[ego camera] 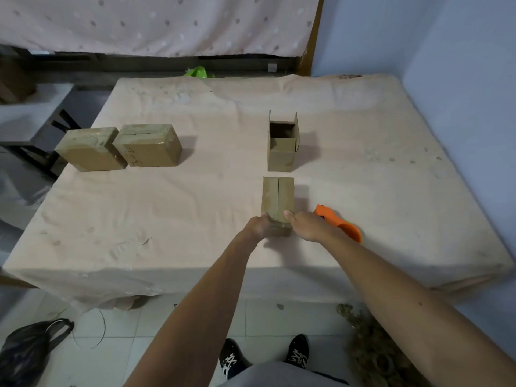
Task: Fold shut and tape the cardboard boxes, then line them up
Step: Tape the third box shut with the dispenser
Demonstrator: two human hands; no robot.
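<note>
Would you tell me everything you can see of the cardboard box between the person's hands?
The cardboard box is brown and oblong, its top flaps folded shut with a seam running lengthwise down the middle; whether tape covers it is unclear. It lies on the cloth-covered table, long side pointing away from the person. The left hand and right hand hold its near end, the right thumb on top.
</note>
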